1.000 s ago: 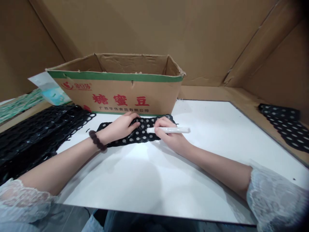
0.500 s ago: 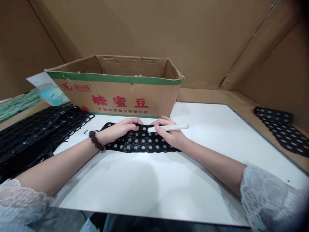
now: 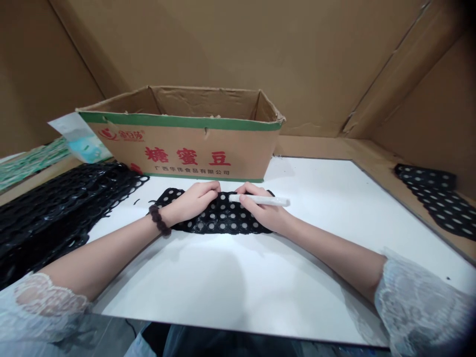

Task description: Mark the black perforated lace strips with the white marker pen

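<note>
The near edge of a white worktop [image 3: 197,292] is seen at the bottom, and two lace sleeves [image 3: 420,302] are seen at its left and right corners. A dark hair band [image 3: 159,220] is worn on the left wrist. Across the middle of the worktop, in front of the box, a black dotted strip [image 3: 226,218] is laid lengthwise, and both hands are placed on it. The left hand [image 3: 195,200] is closed, with thumb and fingers drawn together on the far edge of the strip, its left part being covered by that hand. By the right hand [image 3: 260,206], partly closed, a white pen [image 3: 267,200] is held between thumb and fingers, its left end over the strip; the right end of the strip is partly hidden by this hand. To the left, a pile of black strips [image 3: 55,213] is heaped. Beyond the hands, an open cardboard box [image 3: 186,148] is set, marked with red lettering and a green band. Beside its left end a pale packet [image 3: 84,141] and green strands [image 3: 37,161] are seen. At far right, another dotted piece [image 3: 439,198] is laid on cardboard. Everything is backed by a cardboard wall [image 3: 230,44]
</note>
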`<state>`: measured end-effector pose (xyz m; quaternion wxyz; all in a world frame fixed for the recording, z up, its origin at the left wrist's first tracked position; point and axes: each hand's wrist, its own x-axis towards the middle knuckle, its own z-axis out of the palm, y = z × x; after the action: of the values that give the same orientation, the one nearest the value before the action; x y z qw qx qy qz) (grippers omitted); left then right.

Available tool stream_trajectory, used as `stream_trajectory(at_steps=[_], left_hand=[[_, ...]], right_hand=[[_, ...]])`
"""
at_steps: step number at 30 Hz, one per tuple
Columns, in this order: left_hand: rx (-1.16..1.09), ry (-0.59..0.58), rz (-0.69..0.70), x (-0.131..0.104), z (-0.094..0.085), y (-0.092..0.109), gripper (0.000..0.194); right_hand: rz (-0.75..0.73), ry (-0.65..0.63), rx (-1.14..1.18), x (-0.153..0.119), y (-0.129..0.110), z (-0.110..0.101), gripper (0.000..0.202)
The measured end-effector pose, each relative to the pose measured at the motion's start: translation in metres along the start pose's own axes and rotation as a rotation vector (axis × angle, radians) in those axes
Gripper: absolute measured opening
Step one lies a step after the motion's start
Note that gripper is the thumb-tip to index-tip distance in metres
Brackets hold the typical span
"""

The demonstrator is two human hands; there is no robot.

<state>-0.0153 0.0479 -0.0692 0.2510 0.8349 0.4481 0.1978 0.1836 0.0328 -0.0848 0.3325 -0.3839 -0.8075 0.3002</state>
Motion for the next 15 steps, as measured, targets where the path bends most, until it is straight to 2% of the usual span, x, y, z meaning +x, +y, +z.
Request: stream_trajectory(at_steps=[4,10,15], left_hand=[[0.003,-0.020,-0.001,0.0010,0.0002,-0.0006,0.023],[0.146,-0.149,0.103,0.0014,-0.0023,0.0011,0.023],[0.235,-0.108,0.134,0.0002,0.0025,0.0058,0.023]], right_hand=[[0.003,-0.021,-0.034,0.0007,0.0015,0.0013,0.019],[0.016,-0.053,-0.161,0.0021,0.0045,0.0031,0.022],[-0.028,-0.109,-0.246,0.0029,0.0047,0.0046,0.024]])
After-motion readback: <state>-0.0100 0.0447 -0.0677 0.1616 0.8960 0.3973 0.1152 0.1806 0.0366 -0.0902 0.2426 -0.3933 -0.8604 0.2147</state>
